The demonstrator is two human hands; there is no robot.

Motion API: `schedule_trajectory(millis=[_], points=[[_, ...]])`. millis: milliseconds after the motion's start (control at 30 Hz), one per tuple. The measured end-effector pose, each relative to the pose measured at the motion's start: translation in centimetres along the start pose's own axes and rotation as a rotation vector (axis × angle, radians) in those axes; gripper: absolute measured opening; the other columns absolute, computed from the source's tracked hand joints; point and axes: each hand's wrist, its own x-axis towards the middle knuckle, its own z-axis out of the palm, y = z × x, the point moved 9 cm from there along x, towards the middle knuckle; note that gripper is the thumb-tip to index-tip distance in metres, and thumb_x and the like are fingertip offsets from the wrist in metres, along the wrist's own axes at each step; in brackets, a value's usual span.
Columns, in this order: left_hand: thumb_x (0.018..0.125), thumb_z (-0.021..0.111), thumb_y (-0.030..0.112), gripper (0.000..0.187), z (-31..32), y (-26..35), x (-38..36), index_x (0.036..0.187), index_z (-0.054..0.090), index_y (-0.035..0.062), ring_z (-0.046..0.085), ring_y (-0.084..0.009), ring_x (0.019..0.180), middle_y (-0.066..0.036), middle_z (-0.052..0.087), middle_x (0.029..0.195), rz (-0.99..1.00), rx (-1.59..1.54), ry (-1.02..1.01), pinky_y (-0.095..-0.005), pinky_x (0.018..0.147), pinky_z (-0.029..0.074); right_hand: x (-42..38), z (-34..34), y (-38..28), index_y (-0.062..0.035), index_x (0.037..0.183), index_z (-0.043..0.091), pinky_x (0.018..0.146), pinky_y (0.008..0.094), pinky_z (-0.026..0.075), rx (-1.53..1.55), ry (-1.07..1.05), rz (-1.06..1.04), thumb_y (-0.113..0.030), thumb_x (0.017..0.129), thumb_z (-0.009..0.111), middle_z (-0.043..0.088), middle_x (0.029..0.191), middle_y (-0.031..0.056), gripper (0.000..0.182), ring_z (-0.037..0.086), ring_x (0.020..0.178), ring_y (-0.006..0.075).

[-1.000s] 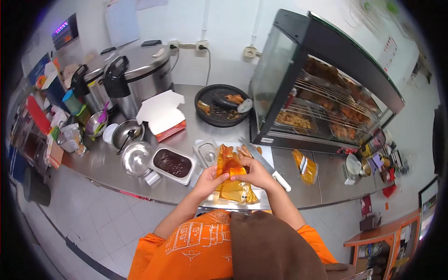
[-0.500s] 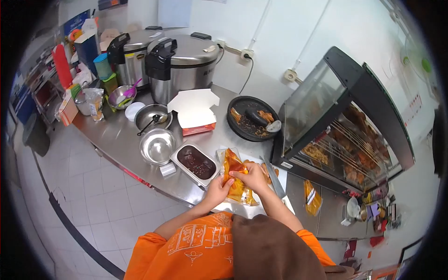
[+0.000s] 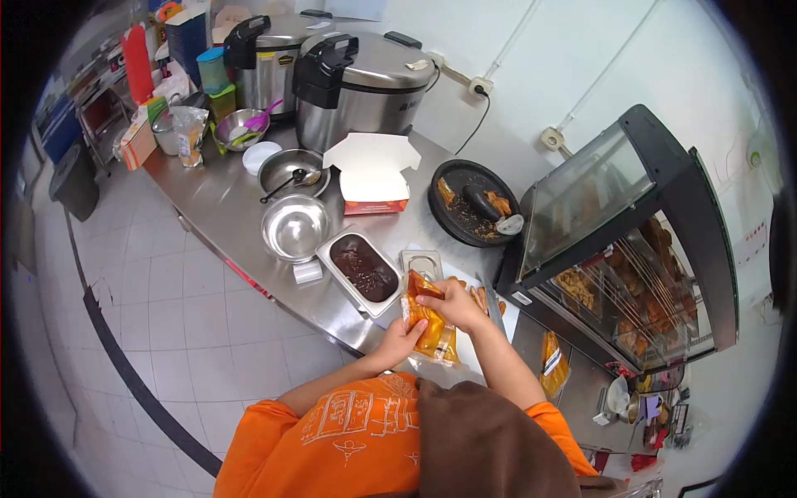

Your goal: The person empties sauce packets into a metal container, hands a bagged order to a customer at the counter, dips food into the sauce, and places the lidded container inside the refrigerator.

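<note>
A clear plastic packet [image 3: 438, 339] with orange-yellow contents is held upright between my two hands, close to my body. My left hand [image 3: 400, 342] grips its left side, thumb across the front. Higher up, my right hand [image 3: 458, 305] has fingers closed on the top right part. Beneath the packet lies a white board [image 3: 467, 353], mostly covered by it. Just left is a steel tray of dark sauce [image 3: 362, 270]. A small steel container [image 3: 422, 263] stands behind the packet. Brown food pieces [image 3: 479, 294] and a partly hidden knife [image 3: 496, 307] lie beyond my right hand.
Steel bowls [image 3: 295, 228] and an open white-and-red box [image 3: 375, 187] stand behind the tray. A black stone mortar [image 3: 448, 217], large cookers [image 3: 365, 87] and a glass food warmer [image 3: 623, 249] line the back and right. Another yellow packet [image 3: 554, 365] lies at right.
The view has shifted, so the counter items appear farther right. My right hand has moved to the packet's top, which is now folded over, and the small steel container shows more.
</note>
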Motion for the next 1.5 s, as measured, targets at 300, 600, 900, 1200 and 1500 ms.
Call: schedule_trajectory(millis=[300, 600, 900, 1200, 1500], points=[[0.092, 0.047, 0.037, 0.047, -2.5, 0.1, -4.7, 0.122, 0.044, 0.0013, 0.048, -0.0176, 0.110, -0.011, 0.051, 0.116, -0.361, 0.193, -0.303, -0.0323, 0.092, 0.039, 3.6, 0.9, -4.8, 0.0051, 0.094, 0.061, 0.072, 0.0314, 0.046, -0.466, -0.128, -0.197, 0.001, 0.072, 0.055, 0.064, 0.081, 0.0145, 0.024, 0.060, 0.076, 0.0200], [0.090, 0.051, 0.036, 0.047, -16.2, -6.6, -15.7, 0.121, 0.044, 0.0018, 0.051, -0.0204, 0.106, -0.011, 0.053, 0.115, -0.592, 0.146, 0.061, -0.0344, 0.090, 0.041, 8.4, 3.9, -4.1, 0.0050, 0.082, 0.058, 0.070, 0.0434, 0.047, -1.108, -0.153, -0.339, -0.011, 0.073, 0.057, 0.060, 0.080, 0.0252, 0.018, 0.060, 0.078, 0.0381], [0.088, 0.052, 0.033, 0.041, -22.0, -6.7, -18.5, 0.117, 0.046, 0.0039, 0.054, -0.0191, 0.100, -0.009, 0.056, 0.111, -0.560, 0.085, 0.355, -0.0324, 0.084, 0.041, 7.9, 5.4, -6.1, 0.0034, 0.083, 0.060, 0.070, 0.0441, 0.049, -1.316, -0.199, -0.294, -0.011, 0.071, 0.052, 0.062, 0.077, 0.0231, 0.021, 0.062, 0.075, 0.0366], [0.089, 0.051, 0.033, 0.041, -22.3, -6.9, -18.2, 0.117, 0.045, 0.0031, 0.054, -0.0195, 0.101, -0.010, 0.056, 0.111, -0.581, 0.092, 0.346, -0.0322, 0.084, 0.041, 9.7, 5.4, -4.0, 0.0074, 0.108, 0.050, 0.081, 0.0415, 0.044, -1.065, -0.404, -0.228, -0.020, 0.083, 0.046, 0.052, 0.105, 0.0280, 0.037, 0.054, 0.094, 0.0404], [0.089, 0.051, 0.031, 0.039, -21.3, -8.4, -17.5, 0.117, 0.047, 0.0043, 0.055, -0.0186, 0.097, -0.008, 0.057, 0.108, -0.592, 0.050, 0.294, -0.0313, 0.082, 0.044, 8.8, 5.7, -5.7, -0.0025, 0.090, 0.061, 0.073, 0.0403, 0.048, -1.255, -0.272, -0.446, -0.008, 0.070, 0.063, 0.060, 0.091, 0.0167, 0.021, 0.060, 0.085, 0.0329]])
